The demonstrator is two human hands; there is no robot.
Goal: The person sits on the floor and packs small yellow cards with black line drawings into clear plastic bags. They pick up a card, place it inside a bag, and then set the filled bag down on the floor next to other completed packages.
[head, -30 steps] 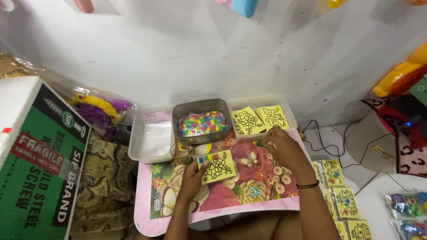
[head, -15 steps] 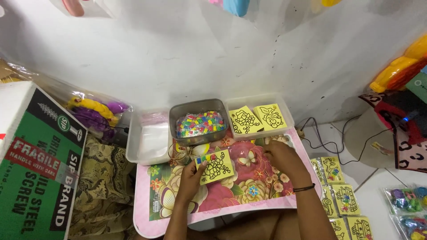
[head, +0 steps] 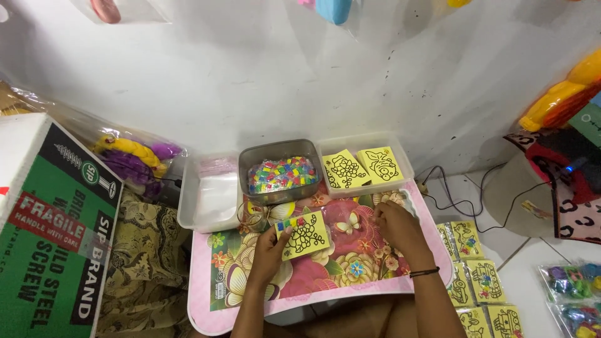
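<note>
On the flowered tray (head: 250, 294), left hand (head: 270, 253) grips a yellow card (head: 303, 235); right hand's (head: 396, 226) curled fingers hide their contents.

Far to the left of my fingers stands a big cardboard box (head: 47, 231), green and black on its face with a white top, a red slanted label band (head: 50, 220) and a round white emblem. Behind it lies a clear plastic bag (head: 134, 159) of yellow and purple stuff. Just right of my right hand, yellow picture cards in clear sleeves (head: 479, 281) lie in rows. Further right, at the edge, are clear packets (head: 573, 291) of small coloured pieces. Above, clear bags hang on the wall.
</note>
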